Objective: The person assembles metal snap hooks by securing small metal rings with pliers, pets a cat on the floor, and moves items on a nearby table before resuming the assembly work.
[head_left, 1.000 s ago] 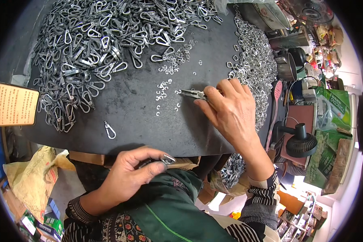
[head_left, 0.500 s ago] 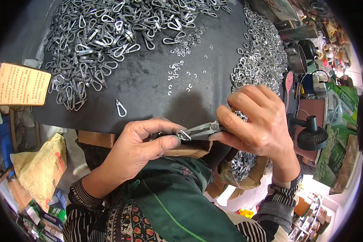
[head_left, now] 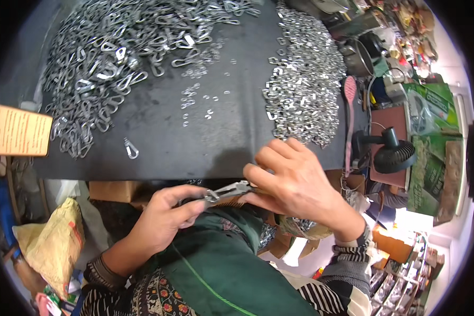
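My left hand (head_left: pixel 160 218) is closed, pinching a small silver metal link (head_left: pixel 211 196) between thumb and forefinger; whatever else lies inside the fingers is hidden. Grey pliers (head_left: pixel 236 187) are gripped in my right hand (head_left: pixel 295 184), with their jaw tips at the link. Both hands are above my lap, just off the near edge of the black table (head_left: pixel 158 118). A lone snap hook (head_left: pixel 130 149) lies on the table beyond my left hand. Small open C-shaped rings (head_left: pixel 188 97) are scattered around the table's middle.
A large heap of snap hooks (head_left: pixel 100 68) covers the far left, and a heap of silver links (head_left: pixel 305 84) the right. A phone (head_left: pixel 21 130) stands at the left edge. Right of the links are a pink brush (head_left: pixel 349 89) and a black fan (head_left: pixel 395 157). A cardboard box (head_left: pixel 113 190) sits below the table edge.
The view has shifted, so the table things appear further left. Both hands appear lower and further left, further from the table edge. The pliers stay at the link.
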`<state>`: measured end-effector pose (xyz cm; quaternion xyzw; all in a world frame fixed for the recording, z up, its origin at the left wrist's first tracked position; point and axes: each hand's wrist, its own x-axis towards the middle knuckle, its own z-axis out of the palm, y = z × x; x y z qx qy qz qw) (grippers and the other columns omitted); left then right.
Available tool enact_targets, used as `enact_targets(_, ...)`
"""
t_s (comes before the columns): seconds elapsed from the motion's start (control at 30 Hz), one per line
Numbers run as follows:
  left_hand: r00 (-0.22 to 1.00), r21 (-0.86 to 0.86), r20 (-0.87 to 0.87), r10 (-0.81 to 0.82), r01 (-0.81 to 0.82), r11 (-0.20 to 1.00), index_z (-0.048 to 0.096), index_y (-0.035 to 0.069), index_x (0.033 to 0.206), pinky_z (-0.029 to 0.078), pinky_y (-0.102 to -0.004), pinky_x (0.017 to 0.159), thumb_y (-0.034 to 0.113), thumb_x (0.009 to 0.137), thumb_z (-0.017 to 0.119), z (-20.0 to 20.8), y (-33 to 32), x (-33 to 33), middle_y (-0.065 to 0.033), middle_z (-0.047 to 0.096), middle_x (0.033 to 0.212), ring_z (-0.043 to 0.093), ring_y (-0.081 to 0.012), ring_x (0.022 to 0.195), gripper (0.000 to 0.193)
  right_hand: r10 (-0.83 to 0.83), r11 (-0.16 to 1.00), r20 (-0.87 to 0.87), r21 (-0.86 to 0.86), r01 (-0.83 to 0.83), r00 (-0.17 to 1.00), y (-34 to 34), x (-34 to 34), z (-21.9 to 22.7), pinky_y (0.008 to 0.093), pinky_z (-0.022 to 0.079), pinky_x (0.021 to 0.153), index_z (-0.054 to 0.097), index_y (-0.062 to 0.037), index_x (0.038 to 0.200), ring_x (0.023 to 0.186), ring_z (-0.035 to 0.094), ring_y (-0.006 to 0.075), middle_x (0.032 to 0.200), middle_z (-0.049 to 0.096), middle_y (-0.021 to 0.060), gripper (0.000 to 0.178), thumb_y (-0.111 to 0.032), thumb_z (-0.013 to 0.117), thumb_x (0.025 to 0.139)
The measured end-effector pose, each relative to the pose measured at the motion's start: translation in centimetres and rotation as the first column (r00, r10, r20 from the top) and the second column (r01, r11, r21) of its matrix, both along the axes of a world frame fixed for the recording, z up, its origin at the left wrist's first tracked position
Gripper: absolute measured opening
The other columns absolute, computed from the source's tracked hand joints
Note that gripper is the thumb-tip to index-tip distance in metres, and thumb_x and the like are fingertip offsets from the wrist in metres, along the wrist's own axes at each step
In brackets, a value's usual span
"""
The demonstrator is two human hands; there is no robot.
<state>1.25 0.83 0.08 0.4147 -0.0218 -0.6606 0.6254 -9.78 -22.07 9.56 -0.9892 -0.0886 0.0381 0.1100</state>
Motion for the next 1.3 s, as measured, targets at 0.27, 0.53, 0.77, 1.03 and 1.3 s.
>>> enact_targets(0.27, 0.955, 0.2, -0.084, 0.286, -0.265, 0.943, 0.043, 0.001, 0.138, 0.045, -0.0242, 0.062, 0.015, 0.102, 0.048, -3.0, 1.4, -1.2, -0.0179, 0.064, 0.112, 0.059, -0.0165, 0.073, 0.039, -0.471, 0.839, 0.407, -0.069, 0.54, 0.783, -6.7, 1.0, -6.4, 0.0413, 0.048, 0.066, 0.061, -0.0043, 0.084, 0.075, 0.061, 0.0299, 0.077, 0.058, 0.011, 0.017, -0.007, 0.071, 0.071)
enact_targets(0.53, 0.928, 0.01, 0.369, -0.058, 0.058, 0.998, 0.052, 0.0, 0.128, 0.044, -0.0215, 0.062, 0.005, 0.101, 0.048, 0.0, -0.3, -0.3, -0.007, 0.067, 0.095, 0.048, -0.005, 0.068, 0.028, -0.543, 0.76, 0.432, -0.112, 0.64, 0.72, -7.0, 2.8, -7.4, 0.0428, 0.049, 0.063, 0.056, -0.0045, 0.075, 0.071, 0.061, 0.0307, 0.074, 0.058, 0.0115, 0.015, -0.007, 0.07, 0.071)
enact_targets(0.77, 0.805, -0.071, 0.58, 0.126, -0.104, 0.992, 0.063, -0.001, 0.115, 0.048, -0.0227, 0.067, 0.0, 0.097, 0.056, 1.4, -2.6, 1.3, -0.0053, 0.069, 0.094, 0.056, -0.0056, 0.072, 0.02, -0.299, 0.725, -0.225, 0.579, 0.374, 0.927, -1.5, 2.7, -3.2, 0.0335, 0.048, 0.063, 0.065, -0.0014, 0.097, 0.069, 0.063, 0.0257, 0.08, 0.062, 0.0119, 0.022, 0.0, 0.07, 0.075)
enact_targets(1.03, 0.673, -0.165, 0.703, 0.231, -0.162, 0.973, 0.067, -0.003, 0.108, 0.052, -0.0262, 0.072, -0.005, 0.09, 0.063, 1.4, -3.3, 1.8, -0.0124, 0.07, 0.092, 0.067, -0.016, 0.08, 0.019, -0.342, 0.341, -0.471, 0.744, 0.575, 0.813, 1.6, 2.8, -4.1, 0.0364, 0.049, 0.063, 0.059, 0.0001, 0.099, 0.069, 0.063, 0.0288, 0.081, 0.062, 0.0132, 0.02, 0.001, 0.067, 0.081)
enact_targets(1.3, 0.727, -0.009, 0.683, 0.076, -0.096, 0.995, 0.066, -0.004, 0.11, 0.051, -0.0277, 0.079, -0.004, 0.092, 0.058, 1.6, -2.7, 2.4, -0.0121, 0.07, 0.098, 0.066, -0.015, 0.087, 0.02, -0.25, 0.964, 0.223, 0.147, 0.221, 0.942, -2.6, 4.8, -3.2, 0.0418, 0.045, 0.067, 0.062, -0.0074, 0.096, 0.076, 0.056, 0.0306, 0.082, 0.055, 0.0103, 0.037, -0.029, 0.08, 0.072)
